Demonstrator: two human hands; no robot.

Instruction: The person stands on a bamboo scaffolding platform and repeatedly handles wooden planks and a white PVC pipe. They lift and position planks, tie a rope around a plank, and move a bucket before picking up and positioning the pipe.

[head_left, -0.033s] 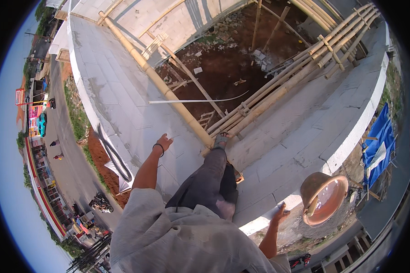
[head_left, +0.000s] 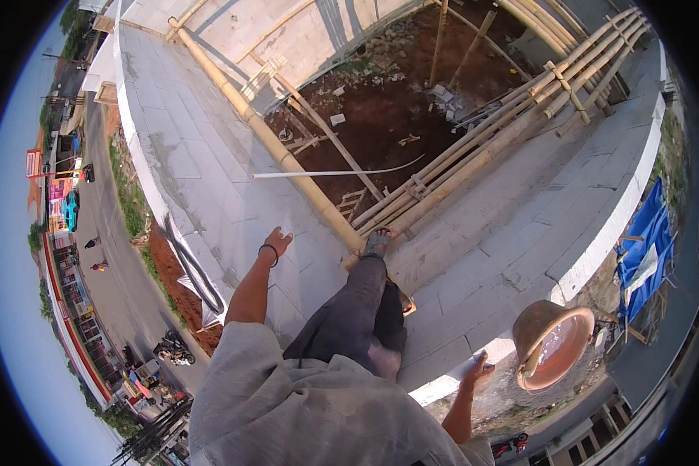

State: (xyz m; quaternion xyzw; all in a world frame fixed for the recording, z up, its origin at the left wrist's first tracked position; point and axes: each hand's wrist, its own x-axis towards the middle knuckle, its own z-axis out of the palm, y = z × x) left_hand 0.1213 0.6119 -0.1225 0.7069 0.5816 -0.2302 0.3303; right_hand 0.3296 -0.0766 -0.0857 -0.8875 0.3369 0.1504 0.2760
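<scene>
My left hand (head_left: 277, 242), with a dark band at its wrist, reaches out in front of the pale block wall (head_left: 186, 155) on the left. Its fingers are extended and hold nothing that I can see. Lower right, my right hand (head_left: 478, 370) is by the white top edge of the other block wall (head_left: 512, 287), fingers apart. Whether it touches that edge I cannot tell. Just to its right is a worn brownish bucket (head_left: 530, 330), tilted so that its inside shows; a gap separates it from the hand. My sandalled foot (head_left: 377, 242) is on the bamboo at the corner.
Bamboo poles (head_left: 474, 167) run along both walls as scaffolding, above reddish ground (head_left: 396, 116) well below. A thin white pipe (head_left: 334, 172) lies across one pole. A dark hose (head_left: 190, 260) hangs over the left wall. Outside are a road (head_left: 124, 256) and a blue tarp (head_left: 643, 248).
My left hand has shifted very slightly left. The bucket has turned a little, and the light piece at its rim looks lower. My right hand looks nearly unmoved.
</scene>
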